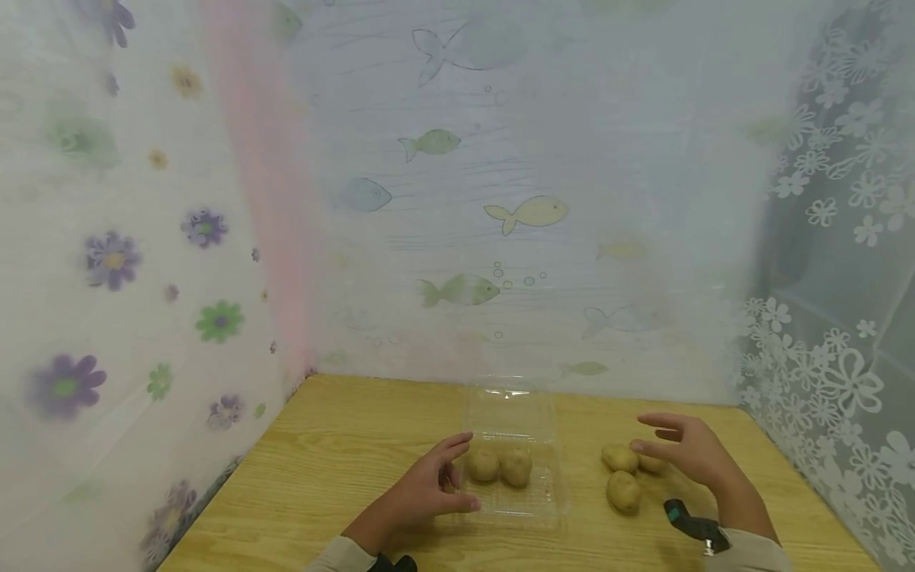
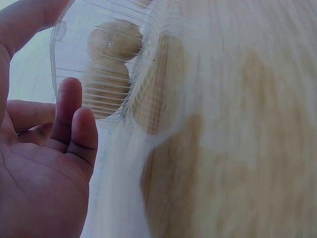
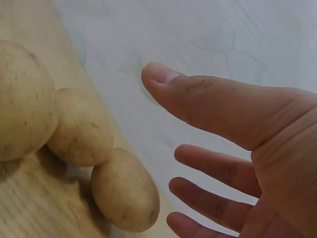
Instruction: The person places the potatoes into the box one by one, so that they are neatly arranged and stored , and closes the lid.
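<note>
Two potatoes (image 1: 516, 467) sit side by side in a clear plastic clamshell box (image 1: 525, 512), its lid (image 1: 509, 413) laid back. At the box's left edge is my left hand (image 1: 429, 488), thumb and forefinger spread apart; in the left wrist view its fingertips (image 2: 69, 91) are at the ribbed wall. Right of the box lie three loose potatoes (image 1: 623, 492) in a cluster, filling the left of the right wrist view. Over the rearmost of them hovers my right hand (image 1: 693, 453), fingers extended and holding nothing.
Everything stands on a wood-grain table (image 1: 343, 445). A fish-printed curtain (image 1: 465, 238) hangs along the back edge, with a flowered curtain (image 1: 143, 318) at the left and a lacy one (image 1: 836, 381) at the right. Dark wrist devices (image 1: 693, 524) are strapped near both sleeves.
</note>
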### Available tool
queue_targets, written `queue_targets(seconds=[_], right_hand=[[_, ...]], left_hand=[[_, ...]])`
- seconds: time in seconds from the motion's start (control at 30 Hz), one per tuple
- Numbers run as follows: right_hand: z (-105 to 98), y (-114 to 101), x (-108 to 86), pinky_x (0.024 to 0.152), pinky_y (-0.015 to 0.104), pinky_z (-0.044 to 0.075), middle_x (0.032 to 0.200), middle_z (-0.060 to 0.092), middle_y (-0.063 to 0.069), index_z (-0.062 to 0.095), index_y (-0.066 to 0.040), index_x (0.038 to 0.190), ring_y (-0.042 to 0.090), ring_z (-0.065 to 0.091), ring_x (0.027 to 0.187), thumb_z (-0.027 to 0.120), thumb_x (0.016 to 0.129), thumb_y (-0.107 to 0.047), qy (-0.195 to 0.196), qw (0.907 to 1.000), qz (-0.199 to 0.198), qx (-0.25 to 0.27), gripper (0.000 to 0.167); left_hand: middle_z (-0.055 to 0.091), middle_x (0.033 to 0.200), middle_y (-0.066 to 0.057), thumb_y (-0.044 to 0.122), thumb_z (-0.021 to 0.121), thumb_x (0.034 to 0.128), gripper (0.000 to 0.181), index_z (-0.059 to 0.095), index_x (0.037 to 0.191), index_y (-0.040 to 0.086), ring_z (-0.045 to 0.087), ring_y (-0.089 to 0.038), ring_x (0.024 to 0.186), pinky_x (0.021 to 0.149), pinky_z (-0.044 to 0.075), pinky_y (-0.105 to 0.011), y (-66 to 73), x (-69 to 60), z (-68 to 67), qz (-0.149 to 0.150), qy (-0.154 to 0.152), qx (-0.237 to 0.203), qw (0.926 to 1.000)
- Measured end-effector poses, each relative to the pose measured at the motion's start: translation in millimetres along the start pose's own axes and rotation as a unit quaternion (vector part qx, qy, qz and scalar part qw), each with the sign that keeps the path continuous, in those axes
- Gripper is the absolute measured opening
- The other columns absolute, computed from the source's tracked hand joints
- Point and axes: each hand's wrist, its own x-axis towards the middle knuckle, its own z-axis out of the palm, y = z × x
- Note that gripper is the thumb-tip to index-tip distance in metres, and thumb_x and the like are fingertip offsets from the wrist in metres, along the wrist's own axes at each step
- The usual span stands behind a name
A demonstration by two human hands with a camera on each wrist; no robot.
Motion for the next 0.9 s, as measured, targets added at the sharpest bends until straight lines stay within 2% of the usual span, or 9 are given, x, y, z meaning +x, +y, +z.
queue_targets(seconds=[0.27, 0.63, 0.9], right_hand=[[1.2, 11.0, -2.2, 0.095, 0.056, 0.056, 0.154, 0.044, 0.033, 0.054, 0.001, 0.148, 0.056, 0.051, 0.132, 0.072, 0.099, -0.035, -0.007, 0.9999, 0.008, 0.011, 0.063], [4.7, 26.2, 1.7, 0.093, 0.053, 0.057, 0.149, 0.052, 0.031, 0.056, 0.002, 0.146, 0.050, 0.059, 0.125, 0.081, 0.092, -0.034, -0.017, 0.9995, 0.022, 0.015, 0.069], [7.4, 28.7, 2.2, 0.090, 0.050, 0.059, 0.147, 0.053, 0.032, 0.056, 0.004, 0.145, 0.048, 0.064, 0.119, 0.083, 0.090, -0.027, -0.019, 0.9991, 0.021, 0.032, 0.069]], left_hand=[[0.039, 0.160, -0.004, 0.026, 0.082, 0.0916, 0.092, 0.028, 0.164, 0.011, 0.057, -0.013, 0.087, 0.072, 0.053, -0.022, 0.2, -0.3, -0.3, 0.002, 0.000, -0.003, 1.0000], [0.040, 0.159, -0.004, 0.024, 0.082, 0.0917, 0.091, 0.028, 0.164, 0.011, 0.055, -0.012, 0.088, 0.072, 0.052, -0.022, 0.9, 0.2, -0.2, 0.003, 0.000, -0.005, 1.0000], [0.039, 0.160, -0.004, 0.025, 0.082, 0.0916, 0.092, 0.027, 0.164, 0.011, 0.055, -0.013, 0.088, 0.073, 0.052, -0.022, -0.4, -0.3, 0.1, 0.007, -0.003, -0.006, 1.0000]])
